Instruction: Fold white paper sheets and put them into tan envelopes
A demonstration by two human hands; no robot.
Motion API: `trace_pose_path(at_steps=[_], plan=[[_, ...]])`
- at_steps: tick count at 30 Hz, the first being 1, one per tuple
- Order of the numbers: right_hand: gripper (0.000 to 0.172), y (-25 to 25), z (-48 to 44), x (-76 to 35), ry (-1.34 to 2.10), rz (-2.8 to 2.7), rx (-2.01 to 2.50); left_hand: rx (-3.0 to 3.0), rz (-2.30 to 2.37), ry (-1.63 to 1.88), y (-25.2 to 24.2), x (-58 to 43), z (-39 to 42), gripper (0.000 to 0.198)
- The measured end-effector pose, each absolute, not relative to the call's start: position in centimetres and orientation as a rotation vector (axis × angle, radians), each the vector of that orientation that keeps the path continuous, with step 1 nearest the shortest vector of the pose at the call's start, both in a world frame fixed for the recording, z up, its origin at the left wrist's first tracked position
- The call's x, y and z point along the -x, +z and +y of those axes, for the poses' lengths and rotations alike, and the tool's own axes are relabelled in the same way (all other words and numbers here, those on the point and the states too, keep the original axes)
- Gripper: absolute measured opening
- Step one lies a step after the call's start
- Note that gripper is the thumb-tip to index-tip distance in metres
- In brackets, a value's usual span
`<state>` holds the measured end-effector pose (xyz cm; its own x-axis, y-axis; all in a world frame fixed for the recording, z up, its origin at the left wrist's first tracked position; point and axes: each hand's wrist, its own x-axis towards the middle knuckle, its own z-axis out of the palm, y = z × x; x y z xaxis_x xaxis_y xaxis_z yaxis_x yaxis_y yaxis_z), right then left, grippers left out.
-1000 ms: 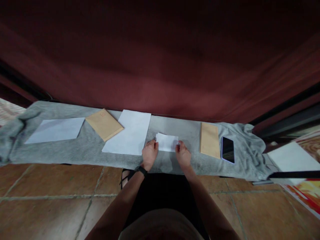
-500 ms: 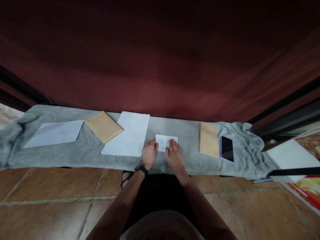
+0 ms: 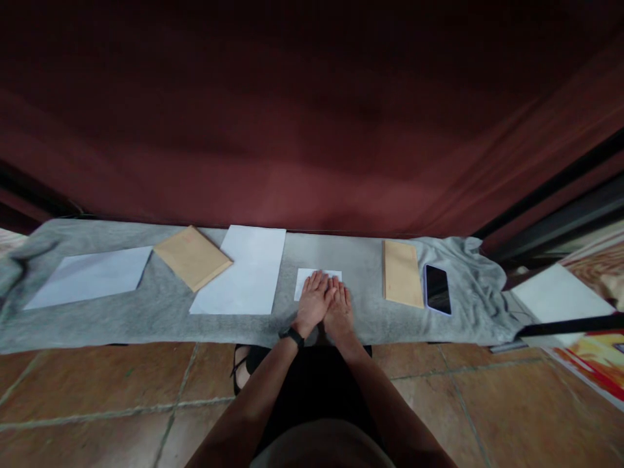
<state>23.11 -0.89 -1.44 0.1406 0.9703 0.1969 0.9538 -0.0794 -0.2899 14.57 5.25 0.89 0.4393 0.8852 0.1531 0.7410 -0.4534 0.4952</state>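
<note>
A small folded sheet of white paper [image 3: 303, 281] lies flat on the grey cloth in front of me. My left hand [image 3: 314, 299], with a dark watch at its wrist, rests flat on the paper, its fingers stretched out. Close beside it, my right hand [image 3: 340, 309] also lies flat on the paper's right part, and the two hands touch and partly overlap. Much of the paper is hidden under them. To the left is a large white sheet [image 3: 246, 279], partly covered by a brown envelope [image 3: 192, 257].
Grey cloth [image 3: 363, 325] covers the long narrow surface, bunched at the right end. Another white sheet [image 3: 90, 276] lies at the far left. On the right are a second brown envelope [image 3: 403, 273] and a phone [image 3: 437, 289]. A dark red curtain [image 3: 312, 162] hangs behind.
My left hand has moved right, from the paper's left edge onto its middle beside my right hand. The whole view has shifted slightly.
</note>
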Motion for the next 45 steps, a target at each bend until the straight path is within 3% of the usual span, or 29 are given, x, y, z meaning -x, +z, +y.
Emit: trace_pose_path(at_steps=[17, 24, 35, 45], plan=[[0.053, -0.7, 0.2, -24.9, 0.006, -1.615, 2.155, -2.459, 1.582, 0.432, -0.5, -11.3, 5.1, 0.065], [0.051, -0.6, 2.2, -21.7, 0.213, -1.918, 2.012, -2.499, 1.566, 0.326, -0.6, -10.9, 5.3, 0.060], [0.057, -2.6, 0.7, -27.7, -0.111, -1.868, 2.055, -2.485, 1.709, 0.334, -0.3, -11.1, 5.4, 0.067], [0.054, -3.0, 0.5, -28.4, -0.138, -1.872, 2.081, -2.453, 1.751, 0.463, -0.5, -12.1, 3.5, 0.061]])
